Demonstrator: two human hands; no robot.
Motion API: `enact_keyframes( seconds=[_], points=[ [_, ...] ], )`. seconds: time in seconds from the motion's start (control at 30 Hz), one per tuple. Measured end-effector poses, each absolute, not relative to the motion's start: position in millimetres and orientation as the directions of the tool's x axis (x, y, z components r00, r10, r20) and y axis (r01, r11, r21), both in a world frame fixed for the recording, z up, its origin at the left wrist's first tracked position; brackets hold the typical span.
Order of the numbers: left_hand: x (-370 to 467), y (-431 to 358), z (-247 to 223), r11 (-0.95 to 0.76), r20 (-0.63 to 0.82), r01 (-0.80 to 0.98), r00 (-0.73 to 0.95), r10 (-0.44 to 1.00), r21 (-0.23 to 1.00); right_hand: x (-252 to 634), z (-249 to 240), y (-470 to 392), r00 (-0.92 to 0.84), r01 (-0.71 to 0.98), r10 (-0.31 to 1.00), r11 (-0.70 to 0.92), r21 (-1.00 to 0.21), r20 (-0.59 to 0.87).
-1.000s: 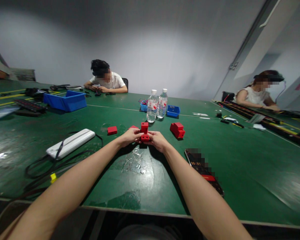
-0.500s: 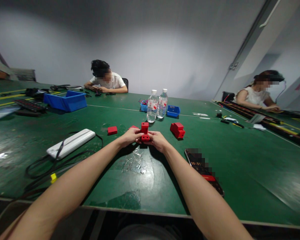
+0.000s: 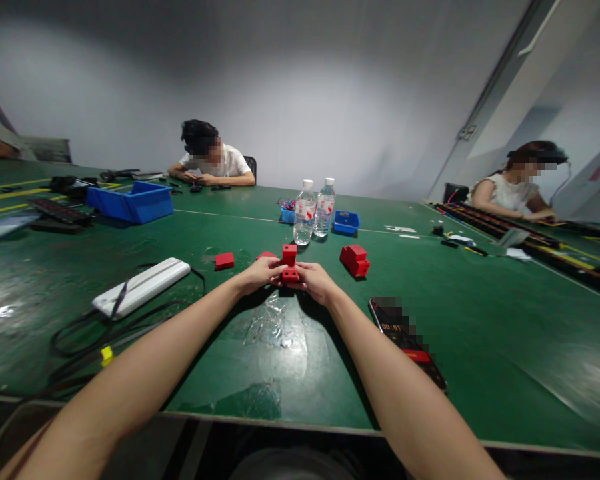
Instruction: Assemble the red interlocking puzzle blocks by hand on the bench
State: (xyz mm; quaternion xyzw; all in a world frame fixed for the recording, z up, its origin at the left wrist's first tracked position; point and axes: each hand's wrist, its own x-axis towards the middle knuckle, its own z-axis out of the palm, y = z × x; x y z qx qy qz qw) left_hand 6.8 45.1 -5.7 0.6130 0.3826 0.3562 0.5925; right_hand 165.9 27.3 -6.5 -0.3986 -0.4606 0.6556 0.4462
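Held piece: a red, stepped block with small round holes (image 3: 289,258), upright between the two hands in front of the bottles; whether it touches the table is unclear.
Left hand: the bare left hand (image 3: 260,274) pinches its left side, thumb and fingertips closed on it.
Right hand: the bare right hand (image 3: 319,281) grips its right side, thumb uppermost, lower fingers partly hidden.
Red parts: a flat red block (image 3: 225,261) lies to the left, a chunky red block (image 3: 355,261) to the right; a partly hidden red part (image 3: 267,255) sits just behind the left hand.
Bottles: two clear plastic bottles (image 3: 305,215) stand beside a small blue tray (image 3: 347,223).
Phone: a dark phone (image 3: 405,340) lies near the right forearm.
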Motion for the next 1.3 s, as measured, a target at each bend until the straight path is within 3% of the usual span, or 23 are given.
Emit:
enact_keyframes(
  seconds=[1.3],
  points=[
    [8,52,-14,-0.063,0.006,0.115,0.437,0.899,0.991,163,1,23,-0.245,-0.187,0.960,-0.186,-0.965,-0.138]
  ],
)
